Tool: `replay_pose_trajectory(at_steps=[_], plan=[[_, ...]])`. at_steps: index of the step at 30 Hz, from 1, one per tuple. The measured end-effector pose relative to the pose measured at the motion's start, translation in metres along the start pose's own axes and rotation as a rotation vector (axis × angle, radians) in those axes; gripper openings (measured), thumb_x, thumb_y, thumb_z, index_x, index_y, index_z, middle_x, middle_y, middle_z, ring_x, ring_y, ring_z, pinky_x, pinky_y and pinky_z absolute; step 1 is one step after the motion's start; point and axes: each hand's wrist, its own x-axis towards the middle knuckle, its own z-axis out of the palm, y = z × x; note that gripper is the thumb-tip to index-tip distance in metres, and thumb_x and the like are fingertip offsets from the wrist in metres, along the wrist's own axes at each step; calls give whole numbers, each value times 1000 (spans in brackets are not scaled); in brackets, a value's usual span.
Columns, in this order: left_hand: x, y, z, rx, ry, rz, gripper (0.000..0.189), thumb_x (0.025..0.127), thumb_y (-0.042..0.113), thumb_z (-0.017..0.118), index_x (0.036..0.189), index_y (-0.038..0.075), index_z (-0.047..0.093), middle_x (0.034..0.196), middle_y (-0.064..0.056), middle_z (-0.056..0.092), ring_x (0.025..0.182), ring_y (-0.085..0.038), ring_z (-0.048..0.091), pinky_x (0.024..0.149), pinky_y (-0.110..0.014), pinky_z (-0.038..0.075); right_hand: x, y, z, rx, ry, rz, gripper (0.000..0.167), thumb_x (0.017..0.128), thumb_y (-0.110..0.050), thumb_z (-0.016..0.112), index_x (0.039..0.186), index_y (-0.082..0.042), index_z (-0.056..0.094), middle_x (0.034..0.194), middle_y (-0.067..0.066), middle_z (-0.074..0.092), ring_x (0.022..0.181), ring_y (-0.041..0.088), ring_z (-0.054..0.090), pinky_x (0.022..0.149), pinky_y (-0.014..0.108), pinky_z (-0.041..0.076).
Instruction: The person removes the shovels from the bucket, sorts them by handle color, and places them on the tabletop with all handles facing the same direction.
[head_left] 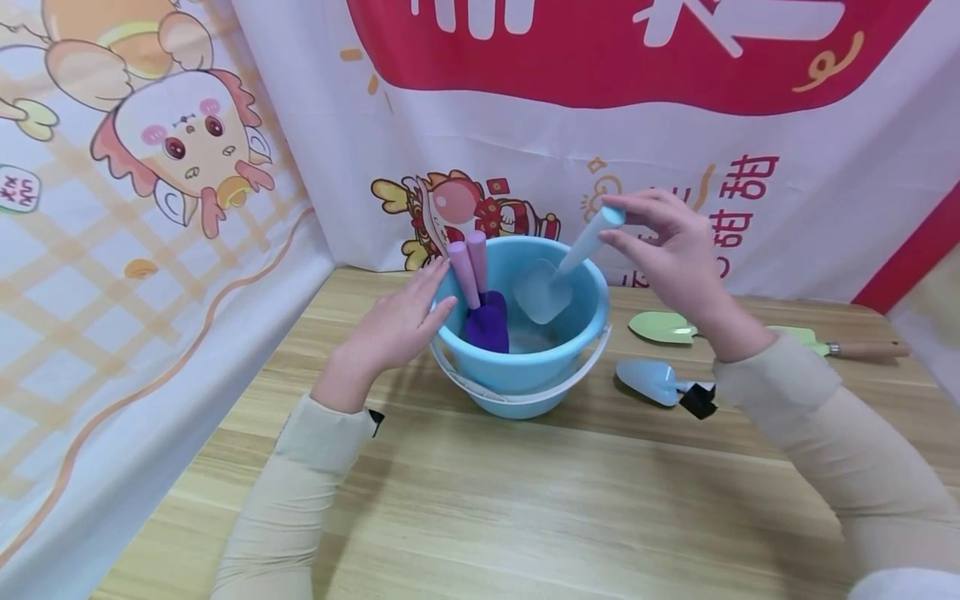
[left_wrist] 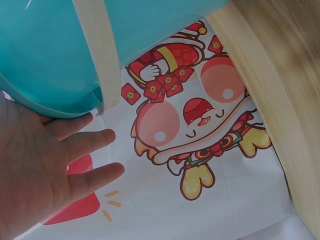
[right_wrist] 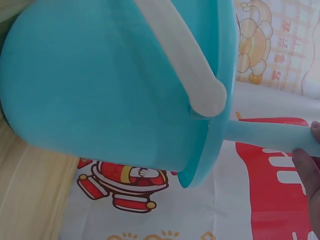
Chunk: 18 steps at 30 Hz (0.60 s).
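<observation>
A light blue bucket point(head_left: 517, 383) with a white handle point(head_left: 480, 392) stands upright on the wooden table. My left hand point(head_left: 397, 321) rests against the bucket's left rim with its fingers extended; the left wrist view shows them spread beside the rim. At the right rim, my right hand point(head_left: 667, 246) pinches the top of a pale blue toy shovel point(head_left: 543, 292) by its handle. The shovel's blade hangs inside the bucket. Two purple shovels point(head_left: 486, 325) with pink-lilac handles lean inside at the left. In the right wrist view, the shovel handle point(right_wrist: 265, 135) sticks out past the rim.
Right of the bucket lie a green trowel point(head_left: 663, 327), a blue trowel point(head_left: 648, 382) and another green tool with a wooden handle point(head_left: 870, 350), partly behind my right forearm. Printed cloth point(head_left: 465, 125) hangs behind and at the left of the table point(head_left: 525, 500).
</observation>
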Motion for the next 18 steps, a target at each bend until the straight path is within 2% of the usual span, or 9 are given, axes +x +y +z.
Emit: replay_pose_trajectory(at_steps=[3,8,18], plan=[[0,-1,0,-3,-2,-1,70,110,51,28,166,13,10,172,-6,8,157,-27,9,120,-62,20,0,-2,-4,28,32,19,37,89,10,74,125,5,71,114,-2,66,105,15,68,91,24,55],[1,-1,1,4,-8,-2,71,110,51,28,166,12,10,172,-7,8,157,-28,9,119,-63,20,-1,-4,-12,89,96,34,37,89,12,72,125,5,71,112,5,68,102,17,69,90,22,55],[2,-1,1,2,0,-5,69,110,50,30,166,13,11,172,-6,9,157,-28,9,119,-62,21,-6,-5,-35,382,234,118,35,89,8,74,124,2,73,114,12,65,101,20,70,89,22,56]])
